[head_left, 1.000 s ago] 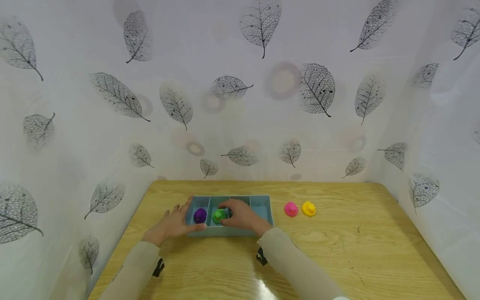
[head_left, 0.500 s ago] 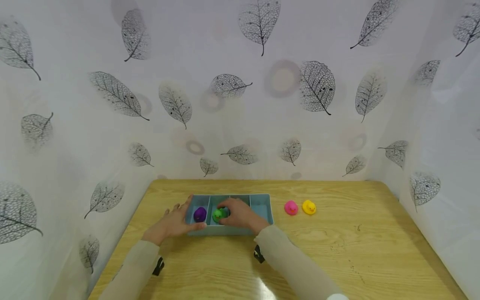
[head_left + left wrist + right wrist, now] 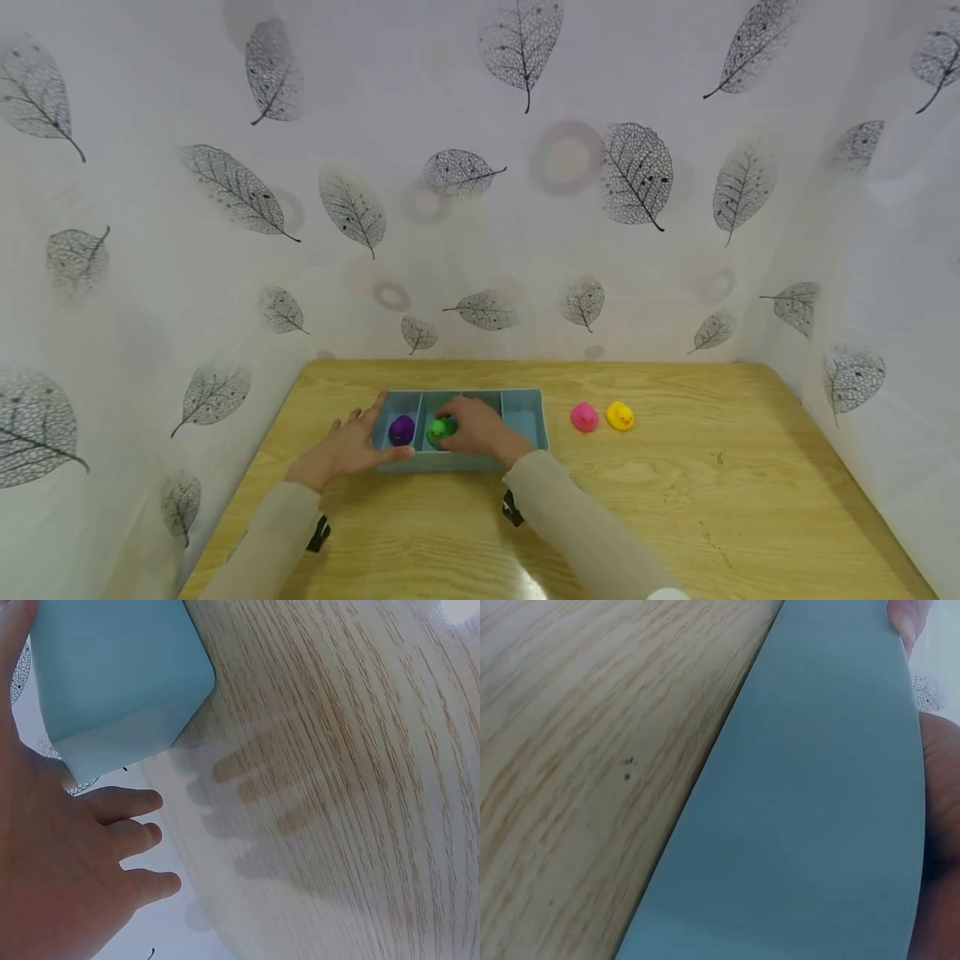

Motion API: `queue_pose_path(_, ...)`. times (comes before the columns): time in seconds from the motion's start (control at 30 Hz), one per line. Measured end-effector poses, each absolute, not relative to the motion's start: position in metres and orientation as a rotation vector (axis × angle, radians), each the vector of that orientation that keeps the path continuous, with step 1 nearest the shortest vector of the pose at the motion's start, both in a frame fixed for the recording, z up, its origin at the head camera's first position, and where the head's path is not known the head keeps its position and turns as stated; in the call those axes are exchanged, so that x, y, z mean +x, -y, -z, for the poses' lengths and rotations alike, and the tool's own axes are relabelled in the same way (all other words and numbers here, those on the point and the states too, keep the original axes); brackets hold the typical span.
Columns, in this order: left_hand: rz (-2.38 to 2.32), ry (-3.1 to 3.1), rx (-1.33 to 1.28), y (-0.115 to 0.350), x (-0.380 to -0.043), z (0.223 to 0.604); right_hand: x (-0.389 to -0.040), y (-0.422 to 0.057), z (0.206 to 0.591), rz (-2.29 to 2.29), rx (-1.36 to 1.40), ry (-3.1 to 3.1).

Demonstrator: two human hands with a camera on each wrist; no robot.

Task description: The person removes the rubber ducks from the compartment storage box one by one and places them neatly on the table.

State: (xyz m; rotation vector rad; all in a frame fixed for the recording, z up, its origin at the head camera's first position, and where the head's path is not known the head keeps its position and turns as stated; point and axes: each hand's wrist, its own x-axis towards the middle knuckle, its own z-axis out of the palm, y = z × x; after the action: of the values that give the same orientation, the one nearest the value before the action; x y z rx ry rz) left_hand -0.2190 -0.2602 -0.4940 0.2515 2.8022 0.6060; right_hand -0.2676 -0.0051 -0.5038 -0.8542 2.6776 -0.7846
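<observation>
In the head view, a light blue box with several compartments stands on the table. My right hand reaches into it and pinches a green rubber duck in the second compartment from the left, covering part of it. A purple rubber duck sits in the leftmost compartment. My left hand rests on the box's left end, index finger along the side rim and thumb at the front rim. In the left wrist view its other three fingers stick out, off the box.
Right of the box, a pink rubber duck and a yellow rubber duck sit side by side on the wooden table. A white leaf-patterned curtain surrounds the table at the back and sides.
My right thumb has drawn in closer against the green duck, and the right forearm has shifted slightly left. The left hand stays at the box's end.
</observation>
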Motion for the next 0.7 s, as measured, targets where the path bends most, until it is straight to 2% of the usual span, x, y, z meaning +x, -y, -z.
queue_pose_path(0.7,-0.608,-2.794,0.239,0.259,-0.219,0.493,-0.264,0.017,0.504,0.758,-0.768,-2.76)
